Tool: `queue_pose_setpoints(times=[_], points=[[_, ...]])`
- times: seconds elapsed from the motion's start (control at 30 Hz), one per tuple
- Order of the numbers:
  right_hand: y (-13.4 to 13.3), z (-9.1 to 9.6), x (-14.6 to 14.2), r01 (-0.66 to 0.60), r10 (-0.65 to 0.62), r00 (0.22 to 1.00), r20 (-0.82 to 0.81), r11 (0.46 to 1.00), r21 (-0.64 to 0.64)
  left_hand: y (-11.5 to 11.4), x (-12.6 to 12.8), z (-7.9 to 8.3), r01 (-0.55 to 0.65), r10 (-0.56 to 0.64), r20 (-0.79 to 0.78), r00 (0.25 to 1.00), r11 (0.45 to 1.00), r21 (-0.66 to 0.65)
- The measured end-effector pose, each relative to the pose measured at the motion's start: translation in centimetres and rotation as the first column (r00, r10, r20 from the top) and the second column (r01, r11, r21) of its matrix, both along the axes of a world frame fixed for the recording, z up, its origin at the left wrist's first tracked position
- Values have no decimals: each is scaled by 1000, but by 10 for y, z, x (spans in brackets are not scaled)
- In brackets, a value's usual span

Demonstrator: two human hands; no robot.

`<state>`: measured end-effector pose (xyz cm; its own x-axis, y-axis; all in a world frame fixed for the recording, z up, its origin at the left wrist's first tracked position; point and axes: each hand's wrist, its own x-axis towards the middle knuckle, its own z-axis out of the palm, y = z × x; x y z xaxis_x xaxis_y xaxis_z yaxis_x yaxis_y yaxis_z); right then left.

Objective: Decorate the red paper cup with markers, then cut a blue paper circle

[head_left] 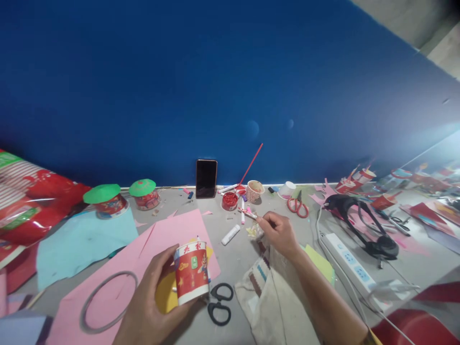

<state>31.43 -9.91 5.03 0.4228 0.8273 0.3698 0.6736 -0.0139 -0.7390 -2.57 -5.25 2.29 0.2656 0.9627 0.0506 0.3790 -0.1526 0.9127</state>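
My left hand (pixel 149 299) is wrapped round a red paper cup (pixel 191 273) with gold patterns and a cartoon figure, held slightly tilted over the table. My right hand (pixel 280 234) pinches a thin white-and-red stick (pixel 247 213), its far end pointing left toward a small red cup (pixel 229 201) with red bits inside. A long red stick (pixel 251 165) stands up at a slant behind that cup. Black-handled scissors (pixel 220 304) lie to the right of the held cup. A white glue-stick-like tube (pixel 230 235) and a marker (pixel 243 212) rest between my hands.
A phone (pixel 206 178) leans against the blue wall. Two green-topped cups (pixel 144 194) stand at left, beyond pink paper (pixel 172 230) and a grey ring (pixel 84 311). Red scissors (pixel 297 206), a black headset (pixel 359 225), a power strip (pixel 352 266) and cables occupy the right.
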Motion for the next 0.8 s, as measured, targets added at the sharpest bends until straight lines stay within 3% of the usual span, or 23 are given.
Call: queue_pose_setpoints(times=[0.2,0.37,0.53,0.67,0.8], points=[[-9,2,-6,-47,49,997,62,998,-45,8,-7,-5,84,-83,-19,996,996,21],[-22,10,-9,-100,111,989,98,988,-115,3,0,4,7,-4,-49,999,998,59],[-31,13,-12,-161,197,960,197,969,-186,-2,5,14,25,-24,-39,999,999,35],[-28,12,-11,-167,204,945,257,973,-160,-6,9,19,8,-8,14,1000,1000,14],[-16,8,-14,-200,230,932,279,971,-130,-3,7,15,-1,1,-8,1000,999,34]])
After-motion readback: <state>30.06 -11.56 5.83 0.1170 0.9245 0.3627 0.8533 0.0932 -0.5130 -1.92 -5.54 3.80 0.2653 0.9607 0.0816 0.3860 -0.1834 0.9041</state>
